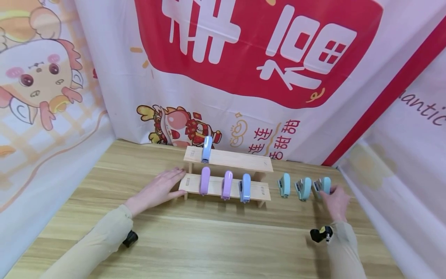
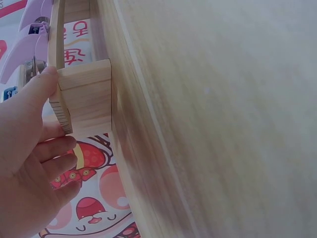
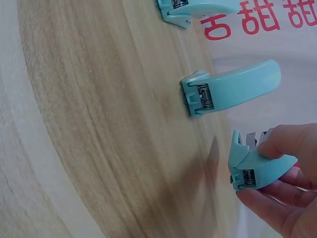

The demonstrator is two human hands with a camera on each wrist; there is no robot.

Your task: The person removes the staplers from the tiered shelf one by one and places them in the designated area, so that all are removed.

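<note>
Right hand [image 1: 337, 202] grips 1 teal stapler [image 1: 326, 185] near table's right edge [image 1: 372, 232].

A mint-green stapler [image 1: 325, 185], coil spring [image 3: 248, 177] showing at its hinge end, is held tilted at the right side of the tabletop [image 1: 223, 248]; the lower wooden shelf [image 1: 216, 186], pale, long and narrow, stands upright, apart to its left

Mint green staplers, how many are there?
3, all to the right of the wooden shelves in the head view: the left stapler and middle stapler on the table, the right stapler held by the right hand. None seems hidden.
</note>
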